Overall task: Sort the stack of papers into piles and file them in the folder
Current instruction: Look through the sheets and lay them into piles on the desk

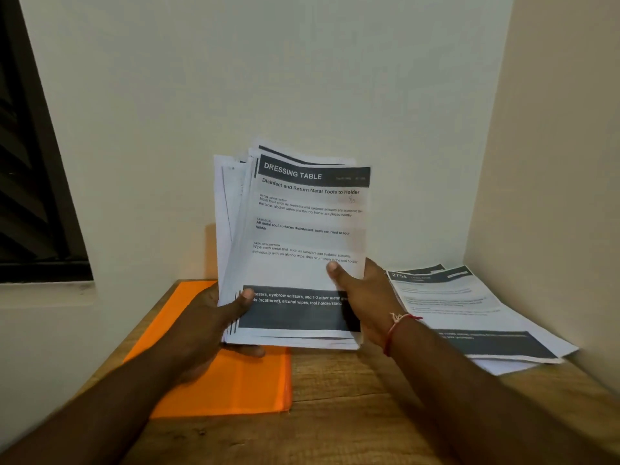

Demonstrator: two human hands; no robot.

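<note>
A wooden table [335,414] fills a corner between pale walls. On its left part lies an orange folder [235,380], flat and closed. The stack of papers [302,236] is held upright above the table's middle, its top sheet headed "DRESSING TABLE". A smaller pile of sheets [469,313] lies flat at the right, near the wall. The left hand [208,323] grips the stack's lower left edge, thumb on the front, fingers curled behind. The right hand [365,297] holds the lower right edge, thumb pressed on the top sheet. A red thread [396,330] circles the right wrist
</note>
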